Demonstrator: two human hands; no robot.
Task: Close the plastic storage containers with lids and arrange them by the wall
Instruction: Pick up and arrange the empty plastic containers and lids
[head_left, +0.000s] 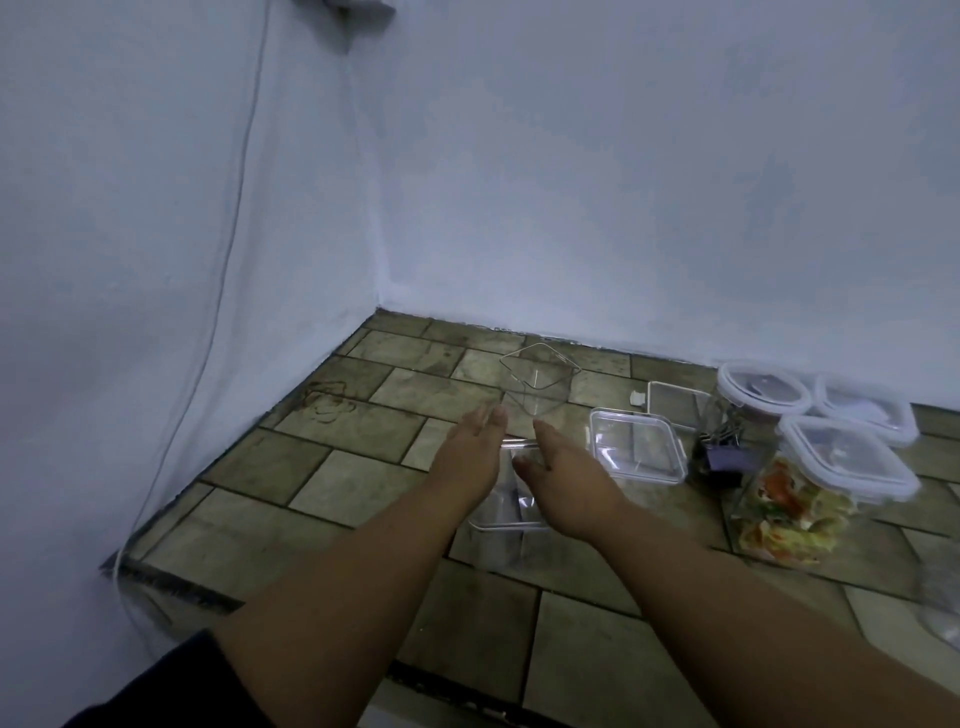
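**Fingers loose on both hands, open tub right under them**

Fingers (493, 415) on the left hand (470, 452) are straight and held together, gripping nothing. The right hand (563, 470) is the same deal: relaxed, slightly spread, nothing pinched. Both hover over a clear tub (501, 525) sitting lidless on the tiled floor (311, 467). Can't tell if they actually touch its rim.

A second tub (537, 387), also lidless and empty, stands just past the fingertips, nearer the wall (623, 208). What looks like a flat clear lid (636, 452) lies just right of the right hand, with a smaller lid (675, 402) behind it.

Further right are some binder clips (724, 457), a round tub (763, 397) with its lid on, a square lidded tub (867, 410) close to the wall, and a tall box (795, 504), lidded, with colourful stuff inside. A thin cable (224, 260) runs down the left wall.
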